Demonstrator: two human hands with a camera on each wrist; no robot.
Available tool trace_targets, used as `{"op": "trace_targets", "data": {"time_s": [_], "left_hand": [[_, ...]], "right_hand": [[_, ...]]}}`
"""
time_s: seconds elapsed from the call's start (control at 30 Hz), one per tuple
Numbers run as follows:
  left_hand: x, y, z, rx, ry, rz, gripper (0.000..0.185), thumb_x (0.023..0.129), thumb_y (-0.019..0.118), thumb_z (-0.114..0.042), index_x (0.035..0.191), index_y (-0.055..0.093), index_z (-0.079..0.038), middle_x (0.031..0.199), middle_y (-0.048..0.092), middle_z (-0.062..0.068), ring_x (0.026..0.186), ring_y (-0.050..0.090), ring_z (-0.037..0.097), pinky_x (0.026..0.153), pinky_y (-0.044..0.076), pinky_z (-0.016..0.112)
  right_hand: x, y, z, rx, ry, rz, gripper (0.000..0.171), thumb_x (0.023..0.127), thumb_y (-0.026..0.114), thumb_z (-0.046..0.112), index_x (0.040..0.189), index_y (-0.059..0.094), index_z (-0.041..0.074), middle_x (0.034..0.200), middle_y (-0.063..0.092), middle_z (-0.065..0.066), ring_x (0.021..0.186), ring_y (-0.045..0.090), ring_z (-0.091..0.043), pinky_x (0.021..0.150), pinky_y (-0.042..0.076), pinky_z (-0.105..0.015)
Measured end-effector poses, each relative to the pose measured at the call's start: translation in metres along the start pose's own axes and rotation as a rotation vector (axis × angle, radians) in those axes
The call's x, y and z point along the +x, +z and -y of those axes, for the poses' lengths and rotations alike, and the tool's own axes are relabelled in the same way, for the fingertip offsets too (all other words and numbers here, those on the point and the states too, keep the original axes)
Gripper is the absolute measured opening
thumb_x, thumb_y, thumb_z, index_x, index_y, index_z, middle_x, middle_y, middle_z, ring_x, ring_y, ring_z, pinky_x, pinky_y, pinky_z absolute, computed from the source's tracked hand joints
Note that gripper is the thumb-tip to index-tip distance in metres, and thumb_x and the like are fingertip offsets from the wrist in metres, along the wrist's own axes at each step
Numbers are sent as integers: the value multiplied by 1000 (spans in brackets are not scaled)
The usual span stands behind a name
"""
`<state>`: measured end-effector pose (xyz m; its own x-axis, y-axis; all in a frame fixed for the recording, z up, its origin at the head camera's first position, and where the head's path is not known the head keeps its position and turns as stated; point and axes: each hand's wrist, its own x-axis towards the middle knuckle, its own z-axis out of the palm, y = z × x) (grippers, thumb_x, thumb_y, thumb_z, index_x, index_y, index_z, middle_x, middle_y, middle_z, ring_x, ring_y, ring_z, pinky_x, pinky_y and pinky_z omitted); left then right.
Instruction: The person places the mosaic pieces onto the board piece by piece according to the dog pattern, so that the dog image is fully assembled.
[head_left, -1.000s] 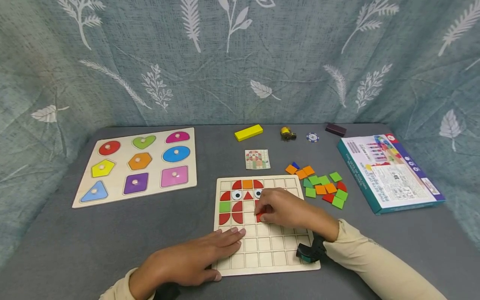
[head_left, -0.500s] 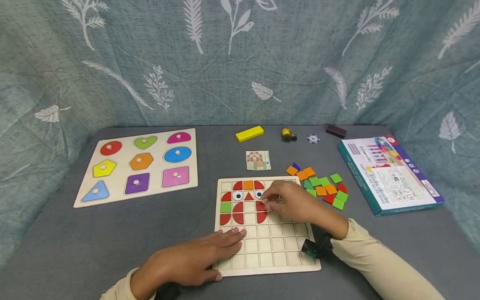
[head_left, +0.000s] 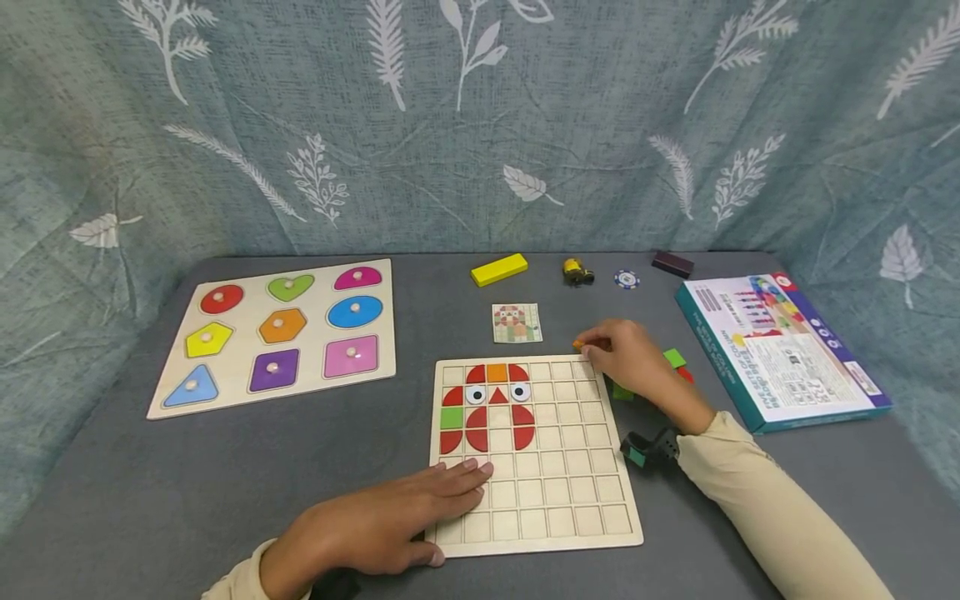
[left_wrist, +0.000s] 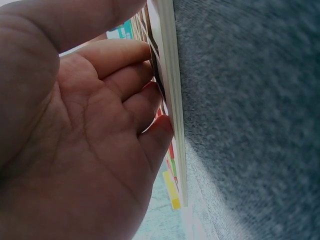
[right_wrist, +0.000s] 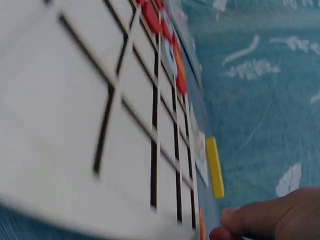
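Pale matt wood grid board (head_left: 555, 492) on grey felt-like cloth (head_left: 315, 450).

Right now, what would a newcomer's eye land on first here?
Probably the wooden grid board at centre front, with a red, orange and green tile figure with two eyes filling its upper left cells. The left hand lies flat on the board's near left corner, while the right hand reaches into the loose tiles just off its far right corner. To the left lies a shape puzzle.

I see the gridded board (right_wrist: 75, 115) close up, red pieces (right_wrist: 152, 17) at its far end, a yellow block (right_wrist: 215, 167) beyond, my hand (right_wrist: 272, 215) lower right.
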<state>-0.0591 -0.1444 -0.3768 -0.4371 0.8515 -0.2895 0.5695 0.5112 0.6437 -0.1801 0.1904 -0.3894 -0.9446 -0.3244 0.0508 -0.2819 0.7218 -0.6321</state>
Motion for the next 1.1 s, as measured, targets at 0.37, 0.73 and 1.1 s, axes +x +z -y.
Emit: {"op": "trace_targets", "data": {"time_s": [0.37,0.73,1.1], "left_hand": [[0,2,-1,-7,-12,1,72,88,71,-13,151,36,-13,160,18,-4,146,16,19,111,28,42],[2,0,0,0,-24,6,71,88,72,-14,150,38,-13,159,21,-4,145,20,21,110,31,42],[5,-1,2,28,-31,-26,67,85,77,-20,145,47,-11,157,28,-4,144,22,22,107,36,43]], "right_hand": [[13,0,-4,-87,119,2,27,92,64,9,113,68,-7,97,70,-16,79,63,-25,63,49,-36],[23,5,4,-144,96,37,24,91,65,3,113,69,-4,106,62,-19,94,59,-31,77,49,-45],[4,10,28,-63,-106,-58,14,90,66,-1,101,74,1,87,61,-6,73,51,-19,63,43,-33]]}}
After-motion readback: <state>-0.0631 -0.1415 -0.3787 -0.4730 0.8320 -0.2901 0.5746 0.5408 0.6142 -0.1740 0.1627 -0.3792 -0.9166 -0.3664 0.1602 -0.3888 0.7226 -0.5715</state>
